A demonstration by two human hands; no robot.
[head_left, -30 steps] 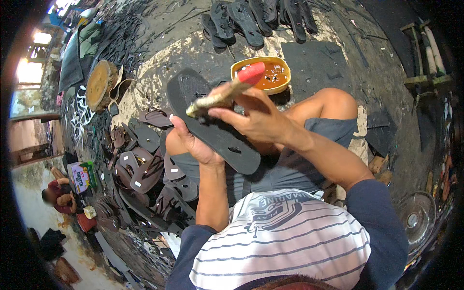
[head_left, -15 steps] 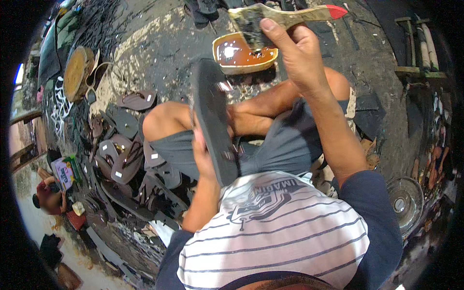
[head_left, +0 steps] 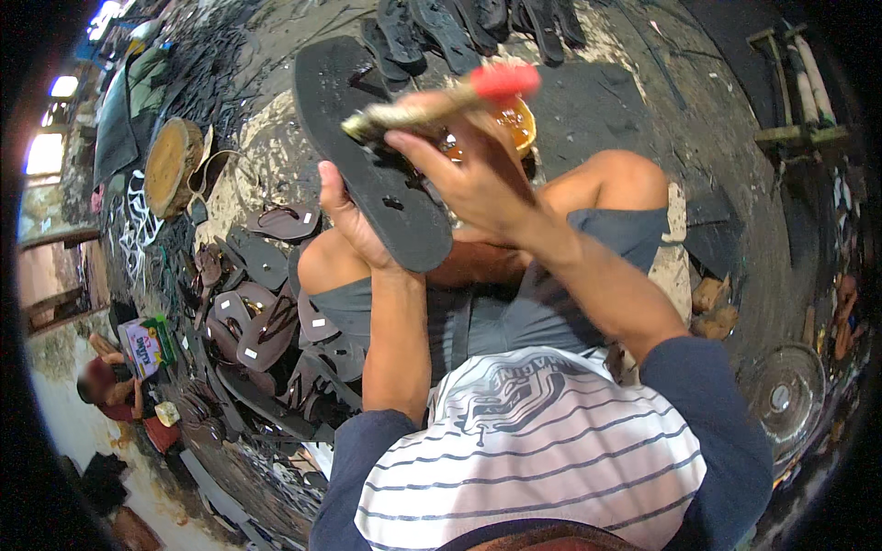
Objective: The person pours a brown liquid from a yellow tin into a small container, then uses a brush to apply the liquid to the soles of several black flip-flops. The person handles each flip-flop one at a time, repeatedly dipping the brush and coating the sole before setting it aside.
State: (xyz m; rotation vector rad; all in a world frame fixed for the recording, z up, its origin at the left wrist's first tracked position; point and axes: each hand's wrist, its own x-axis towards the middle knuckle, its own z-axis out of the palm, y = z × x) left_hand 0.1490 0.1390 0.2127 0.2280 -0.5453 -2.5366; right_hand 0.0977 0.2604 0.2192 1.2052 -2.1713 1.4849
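Note:
My left hand (head_left: pixel 356 225) holds a black sandal sole (head_left: pixel 335 92), tilted up, by its lower left edge. Thumb-side fingers show there; the others are behind the sole. My right hand (head_left: pixel 482 174) grips a flat paintbrush (head_left: pixel 413 115) with a pale handle and a red end, blurred by motion. The brush's bristle end lies over the sole's upper face, where dark slots show; whether it touches cannot be made out. Behind my right hand, a tub of amber liquid (head_left: pixel 525 127) is mostly hidden.
Several black sandals (head_left: pixel 432 32) lie at the far side. Brown sandals (head_left: pixel 266 335) are heaped beside my left knee. A round wood block (head_left: pixel 175 165) stands further left, with another person (head_left: pixel 115 395) beyond the heap. At right are a fan (head_left: pixel 781 395) and a wooden rack (head_left: pixel 804 138).
The sole has moved up and left and turned its face toward me. My right hand has brought the brush down from above the tub to the sole.

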